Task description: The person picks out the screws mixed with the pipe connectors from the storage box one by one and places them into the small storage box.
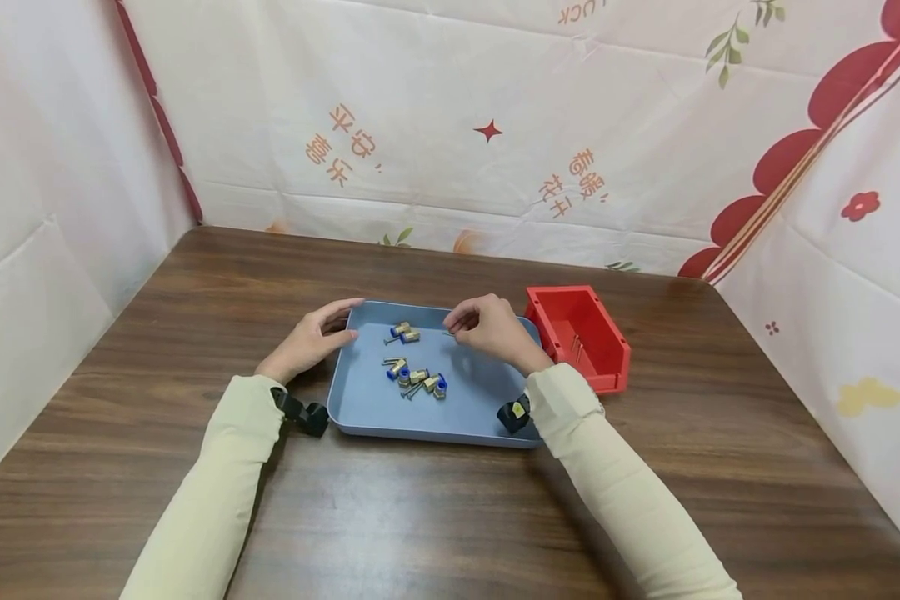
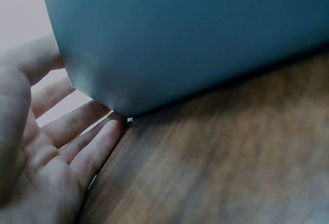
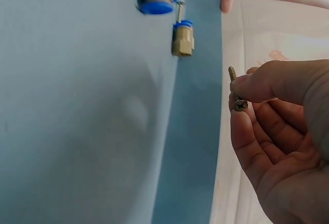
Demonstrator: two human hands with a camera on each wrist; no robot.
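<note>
Above the tray (image 1: pixel 390 412), a screw (image 3: pixel 240 105) sits pinched in the right hand (image 1: pixel 495 333). Likely light, stiff and apt to roll, it suits a hold on its shank. Fittings (image 1: pixel 418 377) lie nearby; the left hand (image 1: pixel 311 337), fingers loosely extended, touches the tray's left edge.

Printed cloth (image 1: pixel 435 100) on three sides of a wood-grain table (image 1: pixel 390 525) marks a curtained-off workspace

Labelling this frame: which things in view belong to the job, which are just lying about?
Likely in the job:
screw pinched in right hand
loose screws
blue tray, left hand at its edge
red bin, apparently holding screws

Probably incidental:
brass fittings, in the tray but untouched
printed cloth behind the table
</note>
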